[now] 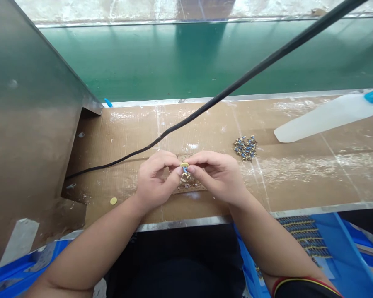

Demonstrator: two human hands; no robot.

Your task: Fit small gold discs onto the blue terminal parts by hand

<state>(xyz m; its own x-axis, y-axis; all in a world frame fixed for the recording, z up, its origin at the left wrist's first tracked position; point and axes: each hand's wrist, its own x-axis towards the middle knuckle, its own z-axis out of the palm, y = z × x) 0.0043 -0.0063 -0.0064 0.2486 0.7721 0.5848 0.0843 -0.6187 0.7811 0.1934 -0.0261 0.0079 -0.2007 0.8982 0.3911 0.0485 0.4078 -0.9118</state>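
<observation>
Over the cardboard-covered bench, my left hand [158,178] and my right hand [221,177] meet, thumbs and forefingers pinched together. Between the fingertips is a small round yellow disc [184,164], gripped from both sides. Just under it shows a tiny blue and brass-coloured part [185,170], partly hidden by the thumbs; whether it is joined to the disc I cannot tell. More brass-coloured bits lie below the fingertips. A heap of small blue and brass parts [245,148] lies to the right of my right hand. Another yellow disc [113,201] rests flat near my left forearm.
A black cable [202,109] slants across the bench. At the right lies a translucent white bottle [326,118] with a blue cap. A metal housing [34,124] stands left. Blue bins [354,256] sit below the front edge; one holds rows of small parts. Behind runs a green strip [136,62].
</observation>
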